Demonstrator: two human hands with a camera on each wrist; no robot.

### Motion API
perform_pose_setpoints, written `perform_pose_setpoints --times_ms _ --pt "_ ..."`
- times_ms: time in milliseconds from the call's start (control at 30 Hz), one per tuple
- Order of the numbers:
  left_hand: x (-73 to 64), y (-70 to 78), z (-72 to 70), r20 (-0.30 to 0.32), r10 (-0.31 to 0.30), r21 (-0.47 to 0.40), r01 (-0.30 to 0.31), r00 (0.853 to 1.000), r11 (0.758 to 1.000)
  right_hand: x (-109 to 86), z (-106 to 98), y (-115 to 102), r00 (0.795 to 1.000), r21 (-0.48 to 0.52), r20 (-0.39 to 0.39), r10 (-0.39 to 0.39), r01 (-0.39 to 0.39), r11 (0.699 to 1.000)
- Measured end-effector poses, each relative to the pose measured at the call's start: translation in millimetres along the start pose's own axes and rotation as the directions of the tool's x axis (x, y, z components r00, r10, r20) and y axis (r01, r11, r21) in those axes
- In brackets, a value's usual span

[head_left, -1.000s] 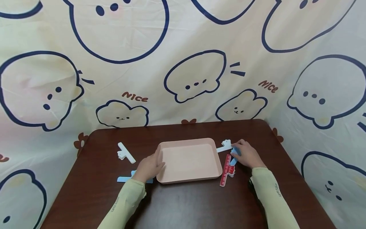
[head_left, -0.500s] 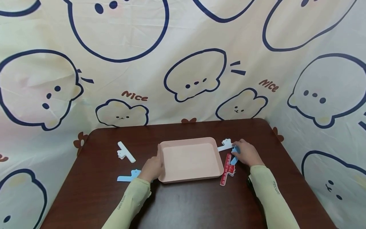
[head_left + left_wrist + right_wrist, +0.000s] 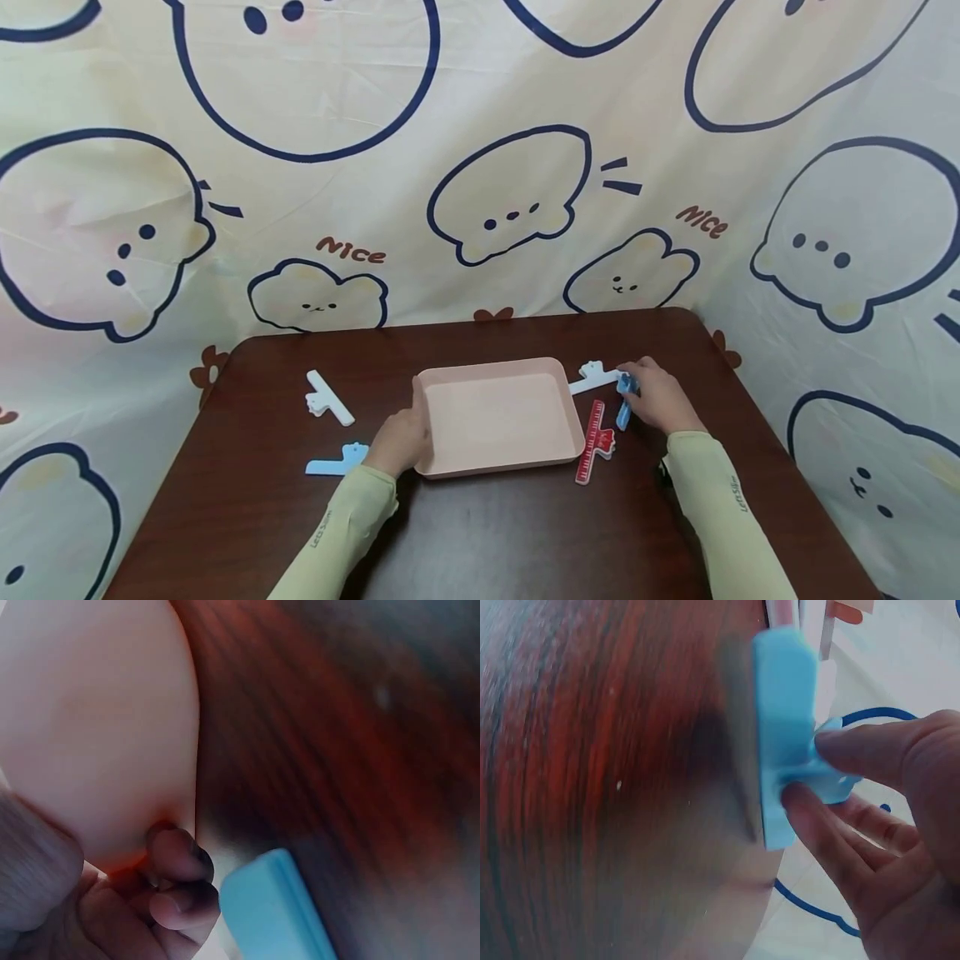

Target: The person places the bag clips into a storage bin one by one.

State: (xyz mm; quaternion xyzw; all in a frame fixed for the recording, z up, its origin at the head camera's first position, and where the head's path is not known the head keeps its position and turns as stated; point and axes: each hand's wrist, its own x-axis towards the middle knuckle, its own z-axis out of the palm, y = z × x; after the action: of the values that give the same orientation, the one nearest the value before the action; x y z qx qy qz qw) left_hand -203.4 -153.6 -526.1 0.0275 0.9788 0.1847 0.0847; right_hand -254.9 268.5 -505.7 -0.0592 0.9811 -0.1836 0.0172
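Just left of the right hand (image 3: 660, 398) lie a white clip (image 3: 592, 379) and a red ruler-printed clip (image 3: 595, 440); left of the left hand (image 3: 397, 439), another white clip (image 3: 328, 400) and one light-blue clip (image 3: 337, 464). The right pinches a matching light-blue clip (image 3: 625, 412); the left (fingers curled) grips the pink tray (image 3: 498, 417) between them.

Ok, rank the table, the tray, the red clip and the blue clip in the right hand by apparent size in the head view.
1. Table
2. Tray
3. Red clip
4. Blue clip, tentatively: the right hand partly covers it.
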Motion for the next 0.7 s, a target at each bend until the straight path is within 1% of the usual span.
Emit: perform_pose_setpoints --times_ms 100,200,267,400,467,567,700 --pt "0.3 0.4 -0.2 0.006 -0.006 0.006 0.006 1.000 1.000 -0.1 0 6 1.000 0.037 0.026 0.015 -0.016 0.999" --pt "0.1 0.4 -0.7 0.008 -0.001 0.009 0.001 1.000 1.000 -0.5 0 12 0.999 0.061 0.034 0.002 -0.004 0.998" --pt "0.3 0.4 -1.1 0.008 0.000 0.004 0.000 1.000 1.000 -0.3 1 18 1.000 0.078 0.025 -0.011 0.009 0.997" --pt "1.1 0.3 -1.6 0.008 0.000 -0.012 0.000 1.000 1.000 0.1 -1 27 1.000 0.152 0.011 -0.027 0.025 0.988" --pt "1.5 0.1 -1.4 0.015 -0.001 -0.016 0.001 1.000 1.000 0.1 -1 31 1.000 0.186 0.017 -0.016 0.012 0.982" --pt "1.6 0.1 -1.4 0.025 -0.004 -0.022 0.005 1.000 1.000 -1.4 0 35 0.999 0.227 0.027 0.024 -0.029 0.973" --pt "1.7 0.4 -1.1 0.029 -0.009 -0.022 0.010 1.000 1.000 -2.5 2 38 0.998 0.248 0.006 0.070 -0.070 0.966"
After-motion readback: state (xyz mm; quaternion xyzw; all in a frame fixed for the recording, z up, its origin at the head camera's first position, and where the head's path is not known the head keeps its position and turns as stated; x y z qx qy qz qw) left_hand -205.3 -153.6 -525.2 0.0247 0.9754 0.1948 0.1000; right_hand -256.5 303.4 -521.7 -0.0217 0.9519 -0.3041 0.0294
